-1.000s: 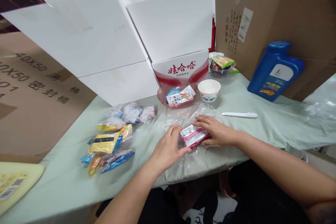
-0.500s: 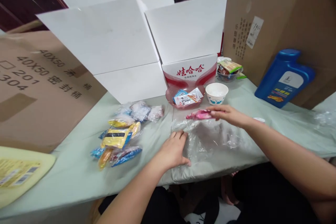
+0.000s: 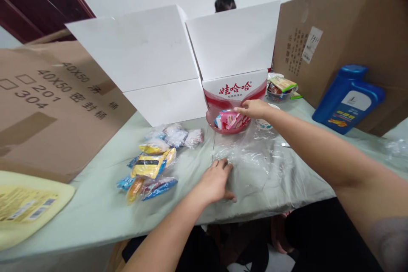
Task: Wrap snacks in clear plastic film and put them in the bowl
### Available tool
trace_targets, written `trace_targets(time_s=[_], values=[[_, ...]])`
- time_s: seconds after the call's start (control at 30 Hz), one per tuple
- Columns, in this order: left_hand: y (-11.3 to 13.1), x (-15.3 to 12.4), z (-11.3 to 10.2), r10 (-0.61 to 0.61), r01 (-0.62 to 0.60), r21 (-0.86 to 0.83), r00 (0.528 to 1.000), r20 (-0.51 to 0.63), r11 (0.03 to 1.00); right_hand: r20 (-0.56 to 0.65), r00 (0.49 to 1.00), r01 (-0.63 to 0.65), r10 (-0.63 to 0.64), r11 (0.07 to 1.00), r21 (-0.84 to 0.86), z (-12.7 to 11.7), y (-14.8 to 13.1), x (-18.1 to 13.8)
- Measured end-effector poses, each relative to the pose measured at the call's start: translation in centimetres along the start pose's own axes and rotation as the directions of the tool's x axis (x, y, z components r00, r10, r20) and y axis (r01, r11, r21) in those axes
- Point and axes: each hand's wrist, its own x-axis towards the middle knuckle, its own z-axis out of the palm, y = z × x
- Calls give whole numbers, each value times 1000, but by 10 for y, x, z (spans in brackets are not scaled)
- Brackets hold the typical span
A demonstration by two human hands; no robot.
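My left hand (image 3: 216, 182) rests on the clear plastic sheet (image 3: 251, 165) near the table's front edge, its fingers spread and nothing in it. My right hand (image 3: 253, 109) reaches over the right rim of a pink translucent bowl (image 3: 212, 126), fingers stretched out and apparently free of the packets. Inside the bowl lies a pink packet (image 3: 227, 118), on top of blue and white ones. Partly hidden behind my right forearm is a white bowl with a blue pattern (image 3: 264, 124). Left of my left hand lies a group of plastic-wrapped snack packets (image 3: 148, 165), yellow, blue and whitish.
White cartons (image 3: 159, 51) stand along the back, with a person's head (image 3: 225, 0) behind them. Brown cardboard boxes (image 3: 63, 106) flank both sides. A blue bottle (image 3: 347, 100) stands at right, a pale yellow container (image 3: 28, 208) at left. A clear tub of packets (image 3: 279, 89) sits at the back.
My right hand has moved forward and left to the pink bowl. The pink packet it held now lies in that bowl. My left hand stays on the plastic.
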Motion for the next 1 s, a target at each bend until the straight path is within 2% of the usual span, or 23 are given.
trace_targets(time_s=[0.1,0.17,0.2,0.27,0.3,0.33,0.4,0.5,0.57,0.6,0.67,0.73,0.8,0.83,0.9,0.97,1.0], values=[[0,-1,0,20,-19,8,1000,-13,1000,-190,976,105,-108,994,-24,5,1,-16],[1,-1,1,34,-34,22,999,-19,999,-234,932,269,-277,961,-66,13,-1,-40],[1,-1,2,44,-43,28,999,-24,999,-185,905,373,-383,924,-86,18,-2,-55],[-1,-1,2,56,-55,36,998,-39,998,79,814,581,-576,810,-82,30,2,-85],[-3,-1,2,59,-57,36,997,-47,998,186,777,624,-601,775,-98,37,7,-98],[-7,-2,1,55,-53,38,997,-53,998,263,769,627,-583,767,-135,43,15,-110],[-16,-4,-2,33,-30,56,998,-53,998,315,816,562,-486,795,-230,54,34,-125],[-30,-10,-9,0,5,121,999,-42,993,188,930,365,-316,854,-371,61,65,-135],[-33,-13,-12,-26,40,173,996,-83,984,54,961,273,-272,893,-357,62,78,-137],[-31,-15,-12,-37,59,191,992,-117,980,-6,963,256,-270,921,-295,62,81,-137],[-21,-15,-9,-30,64,201,985,-170,977,-90,968,231,-235,972,-51,65,80,-139],[-6,-14,-3,10,18,183,988,-152,983,-62,990,136,-124,956,262,71,73,-141],[9,-11,4,66,-52,153,994,-83,987,27,997,53,-72,897,439,80,62,-144],[15,-9,8,87,-80,138,995,-45,987,47,993,79,-111,891,447,84,56,-146],[21,-7,13,107,-106,108,994,4,988,41,955,264,-295,902,341,92,43,-152],[21,-7,16,103,-105,87,994,25,991,83,864,474,-497,858,200,96,33,-157],[20,-7,16,92,-94,85,995,22,992,125,821,538,-557,828,160,95,31,-158]])
